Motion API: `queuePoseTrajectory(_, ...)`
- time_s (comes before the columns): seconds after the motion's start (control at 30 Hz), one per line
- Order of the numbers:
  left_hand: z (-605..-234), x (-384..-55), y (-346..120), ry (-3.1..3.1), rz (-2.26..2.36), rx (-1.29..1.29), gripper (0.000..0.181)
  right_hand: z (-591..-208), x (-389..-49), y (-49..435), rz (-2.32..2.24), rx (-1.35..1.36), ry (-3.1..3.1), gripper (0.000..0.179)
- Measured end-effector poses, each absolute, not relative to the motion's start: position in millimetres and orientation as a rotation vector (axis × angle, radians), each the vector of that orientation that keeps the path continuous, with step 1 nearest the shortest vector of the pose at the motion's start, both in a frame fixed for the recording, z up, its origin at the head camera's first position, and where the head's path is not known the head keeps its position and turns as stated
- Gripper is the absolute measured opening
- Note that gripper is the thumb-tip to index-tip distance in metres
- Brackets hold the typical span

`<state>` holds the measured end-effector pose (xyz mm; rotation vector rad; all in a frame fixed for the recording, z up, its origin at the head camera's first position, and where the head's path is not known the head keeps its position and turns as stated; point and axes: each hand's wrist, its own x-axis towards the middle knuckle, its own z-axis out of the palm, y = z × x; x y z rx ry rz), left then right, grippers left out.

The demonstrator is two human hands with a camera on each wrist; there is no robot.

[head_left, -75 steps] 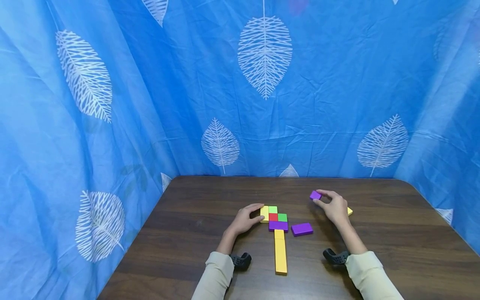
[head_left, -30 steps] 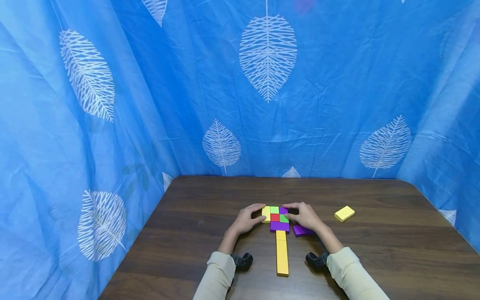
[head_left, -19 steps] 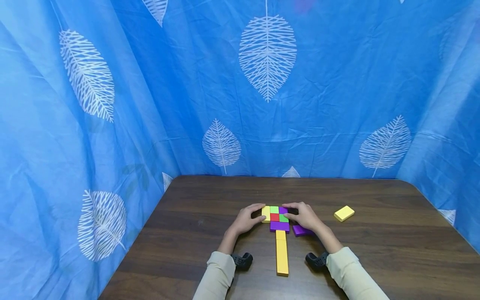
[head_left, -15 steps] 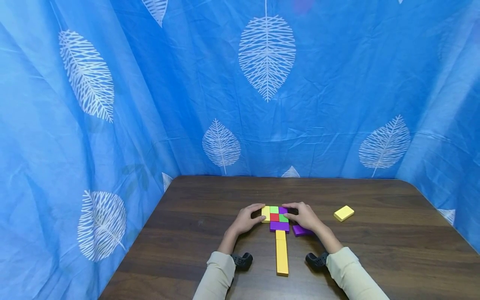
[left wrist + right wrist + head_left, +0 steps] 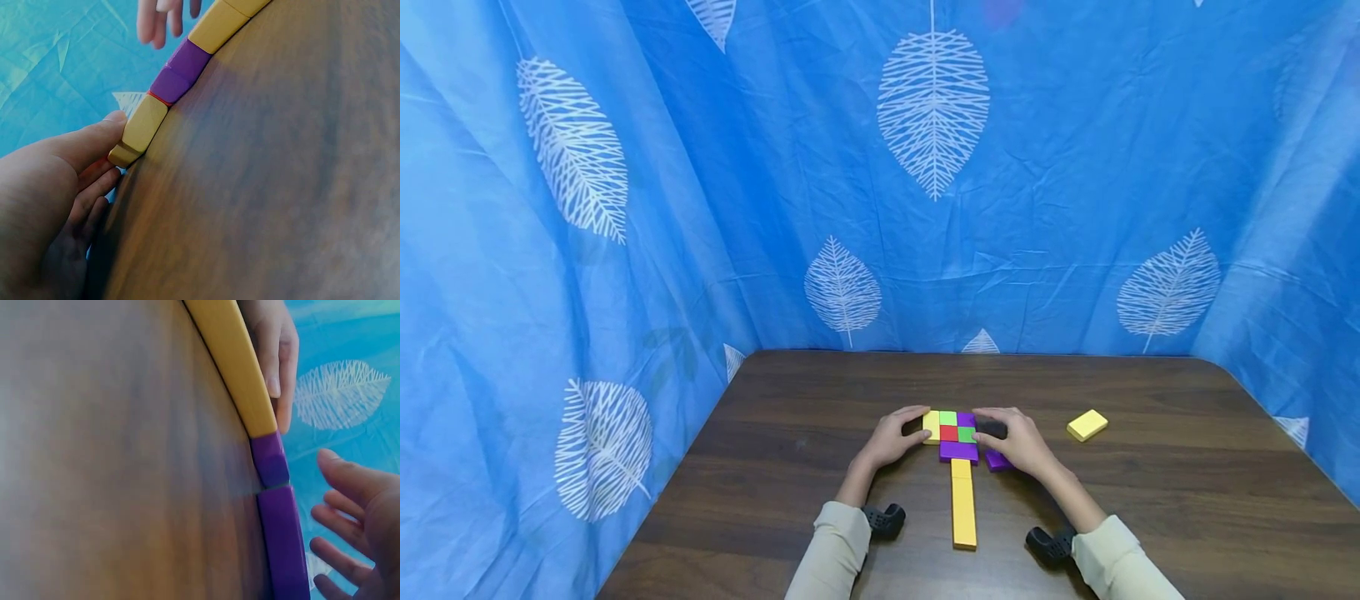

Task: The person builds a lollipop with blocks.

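Observation:
Flat coloured blocks lie together on the wooden table. A pale yellow block (image 5: 932,427) forms the left side, and my left hand (image 5: 889,439) pinches it between thumb and fingers. Beside it sit a light green block (image 5: 948,418), a small purple block (image 5: 966,419), a red block (image 5: 949,433) and a green block (image 5: 967,434). Below them lies a long purple block (image 5: 958,451), with a yellow strip (image 5: 963,504) running down toward me. My right hand (image 5: 1024,443) is just right of the group, holding nothing; the right wrist view shows its fingers (image 5: 350,478) spread apart from the blocks.
Partly behind my right hand lies a loose purple block (image 5: 997,461). Another yellow block (image 5: 1087,425) rests farther right on the table (image 5: 820,383). A blue curtain (image 5: 1045,167) with white leaf prints hangs behind the table's back edge.
My right hand brought the small purple block from the right to the group's top right corner, pressed there, then let go and drew back slightly right. My left hand stayed on the yellow block.

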<state>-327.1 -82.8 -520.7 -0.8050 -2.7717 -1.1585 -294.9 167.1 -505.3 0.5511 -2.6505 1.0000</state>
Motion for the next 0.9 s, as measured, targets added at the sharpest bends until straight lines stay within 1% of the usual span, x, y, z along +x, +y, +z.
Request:
queuePoseTrajectory(0.3, -521.6, -328.0, -83.1, -2.757, -1.169, -0.816, 0.047, -510.1, -280.8, 167.9, 0.934, 0.506, -2.738, 0.055)
queuePoseTrajectory(0.9, -522.5, -327.7, -82.3, -2.774, -1.166, -0.802, 0.047, -514.9, -279.1, 166.8, 0.928, 0.525, -2.708, 0.046)
